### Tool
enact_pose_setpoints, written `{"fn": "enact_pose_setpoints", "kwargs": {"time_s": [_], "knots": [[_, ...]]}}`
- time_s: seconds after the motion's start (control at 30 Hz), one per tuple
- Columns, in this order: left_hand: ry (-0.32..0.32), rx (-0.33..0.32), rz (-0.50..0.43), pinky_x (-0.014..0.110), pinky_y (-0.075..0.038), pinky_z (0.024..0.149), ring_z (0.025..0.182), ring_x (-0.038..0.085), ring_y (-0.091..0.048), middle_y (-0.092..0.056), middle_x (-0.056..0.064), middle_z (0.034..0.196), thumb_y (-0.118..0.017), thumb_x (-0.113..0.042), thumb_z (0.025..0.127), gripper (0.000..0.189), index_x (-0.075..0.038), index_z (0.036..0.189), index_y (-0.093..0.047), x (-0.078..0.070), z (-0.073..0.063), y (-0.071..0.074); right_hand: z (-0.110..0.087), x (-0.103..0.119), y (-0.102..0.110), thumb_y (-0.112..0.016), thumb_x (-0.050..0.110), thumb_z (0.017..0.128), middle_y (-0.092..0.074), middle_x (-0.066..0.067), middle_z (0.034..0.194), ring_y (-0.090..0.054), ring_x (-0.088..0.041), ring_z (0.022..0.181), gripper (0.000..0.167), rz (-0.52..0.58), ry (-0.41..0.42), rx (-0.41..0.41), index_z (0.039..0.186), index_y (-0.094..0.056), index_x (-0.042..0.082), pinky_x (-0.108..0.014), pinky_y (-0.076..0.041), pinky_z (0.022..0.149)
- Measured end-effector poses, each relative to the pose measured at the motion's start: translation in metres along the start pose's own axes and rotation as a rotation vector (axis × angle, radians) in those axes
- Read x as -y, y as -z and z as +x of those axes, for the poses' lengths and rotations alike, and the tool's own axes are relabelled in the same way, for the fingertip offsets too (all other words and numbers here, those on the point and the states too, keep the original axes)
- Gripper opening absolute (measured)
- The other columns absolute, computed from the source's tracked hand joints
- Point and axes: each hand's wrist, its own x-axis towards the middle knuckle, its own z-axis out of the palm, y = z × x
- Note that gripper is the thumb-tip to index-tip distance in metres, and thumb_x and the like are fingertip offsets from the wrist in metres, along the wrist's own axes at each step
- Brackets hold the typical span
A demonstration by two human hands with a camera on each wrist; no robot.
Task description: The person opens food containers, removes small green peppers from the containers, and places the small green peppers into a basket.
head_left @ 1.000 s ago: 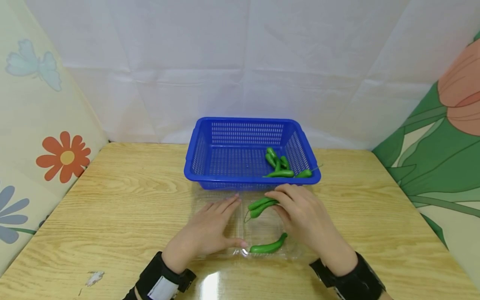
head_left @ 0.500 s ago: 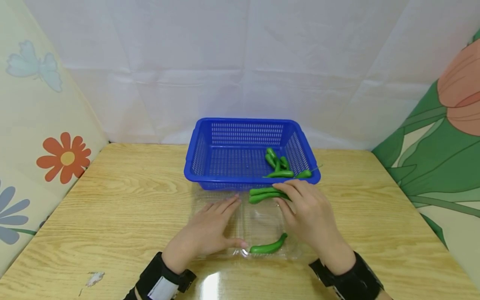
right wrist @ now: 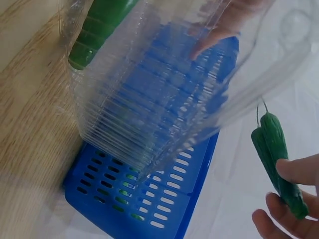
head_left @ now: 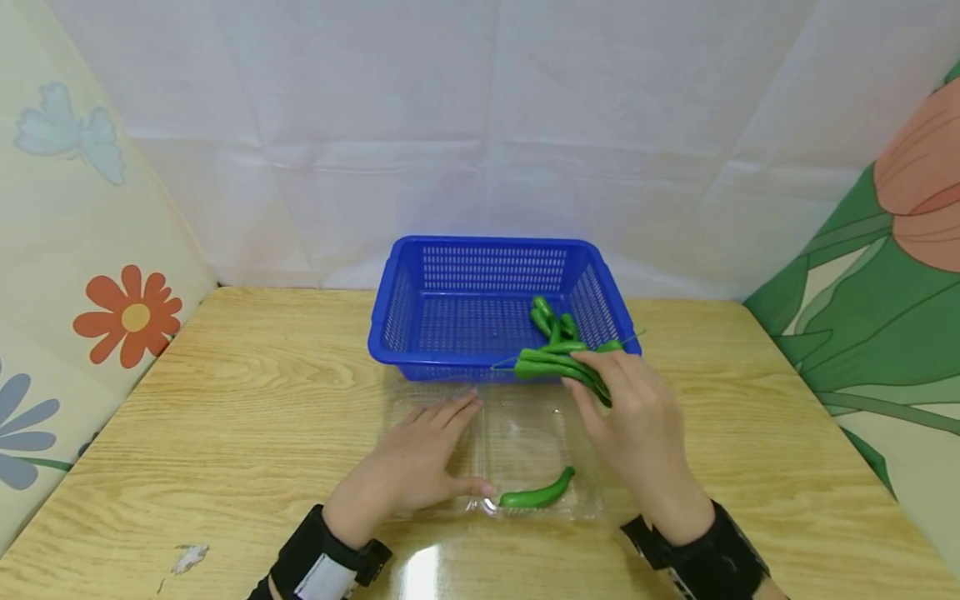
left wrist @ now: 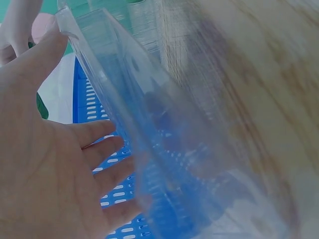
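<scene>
Two green chili peppers (head_left: 546,367) are pinched side by side between the thumb and fingers of my right hand (head_left: 636,417), above the front rim of the blue basket (head_left: 450,360). In the right wrist view, the peppers (right wrist: 271,149) show their thin stems pointing away from the fingers. My left hand (head_left: 412,462) rests with spread, fairly straight fingers on the left part of a clear plastic clamshell box (head_left: 525,429). The left wrist view has those fingers along the wall of the box (left wrist: 144,109). One curved chili pepper (head_left: 537,495) lies in the box's right half, near its front edge.
Several more chili peppers (head_left: 543,312) lie in the basket's right part. The basket stands directly behind the box on the wooden table (head_left: 285,400). A white cloth (head_left: 360,142) hangs behind, with patterned panels at both sides.
My right hand has lifted the two peppers from over the box back and right to the basket's front rim. The left hand and the pepper in the box have stayed put.
</scene>
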Motion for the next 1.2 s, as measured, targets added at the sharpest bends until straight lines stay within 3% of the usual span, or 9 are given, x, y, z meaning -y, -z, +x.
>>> {"fn": "enact_pose_setpoints", "kwargs": {"time_s": [0.57, 0.77, 0.93, 1.2], "knots": [[-0.003, -0.002, 0.007, 0.051, -0.024, 0.118, 0.145, 0.030, -0.029, -0.022, 0.006, 0.163, -0.059, -0.071, 0.083, 0.101, -0.010, 0.157, -0.028, 0.000, -0.002, 0.001, 0.002, -0.017, 0.000, -0.084, 0.002, 0.076, -0.069, -0.014, 0.088, -0.063, -0.028, 0.068, 0.036, -0.055, -0.119, -0.039, 0.109, -0.070, -0.001, -0.040, -0.050, 0.052], [-0.004, -0.004, 0.002, 0.051, -0.024, 0.118, 0.146, 0.030, -0.029, -0.022, 0.007, 0.163, -0.061, -0.069, 0.084, 0.100, -0.009, 0.157, -0.028, 0.000, -0.002, 0.002, 0.000, -0.025, -0.002, -0.083, 0.003, 0.079, -0.065, -0.014, 0.081, -0.057, -0.025, 0.061, 0.034, -0.092, -0.164, -0.017, 0.109, -0.069, -0.002, -0.035, -0.044, 0.048], [-0.004, 0.003, 0.001, 0.051, -0.024, 0.118, 0.146, 0.030, -0.028, -0.022, 0.007, 0.163, -0.061, -0.069, 0.084, 0.100, -0.009, 0.157, -0.028, -0.001, -0.002, 0.002, -0.003, -0.032, -0.005, -0.083, 0.005, 0.080, -0.066, -0.016, 0.083, -0.059, -0.029, 0.065, 0.033, -0.115, -0.205, 0.004, 0.108, -0.069, -0.002, -0.038, -0.047, 0.051], [-0.009, 0.000, 0.010, 0.051, -0.024, 0.118, 0.146, 0.030, -0.029, -0.023, 0.007, 0.163, -0.060, -0.069, 0.084, 0.100, -0.009, 0.157, -0.028, -0.001, -0.001, 0.001, -0.005, -0.038, -0.009, -0.085, 0.008, 0.078, -0.064, -0.015, 0.082, -0.057, -0.027, 0.063, 0.034, -0.131, -0.197, 0.017, 0.107, -0.071, -0.002, -0.036, -0.044, 0.049]]}}
